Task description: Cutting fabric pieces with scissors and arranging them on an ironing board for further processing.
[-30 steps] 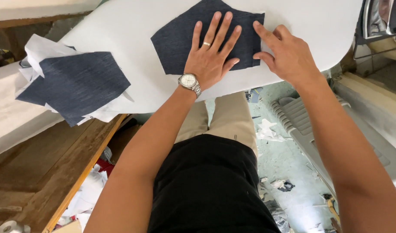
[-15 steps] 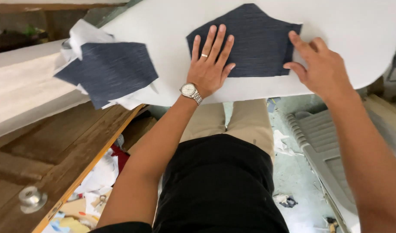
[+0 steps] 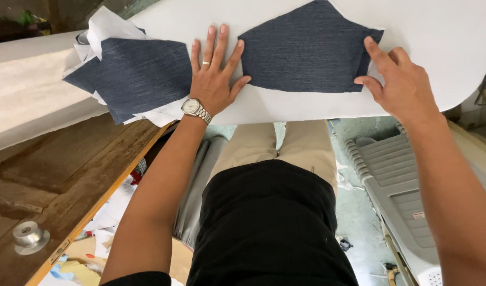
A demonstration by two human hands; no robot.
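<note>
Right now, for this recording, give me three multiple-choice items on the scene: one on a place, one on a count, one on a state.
1. Where does the single dark blue fabric piece lie?
A. On the wooden bench
B. On the white padded surface, between the two hands
C. On the floor

2. How many rings show on the left hand?
A. None
B. One
C. Three

3. How does the right hand meet the fabric piece?
A. Fingertips on its right edge
B. Closed in a fist above it
C. Holding it up in the air

Answers:
1 B: the piece lies flat on the white padded surface, the left hand at its left edge, the right hand at its right.
2 B: one band shows on one finger.
3 A: the fingertips rest at the right corner, with the piece lying flat.
</note>
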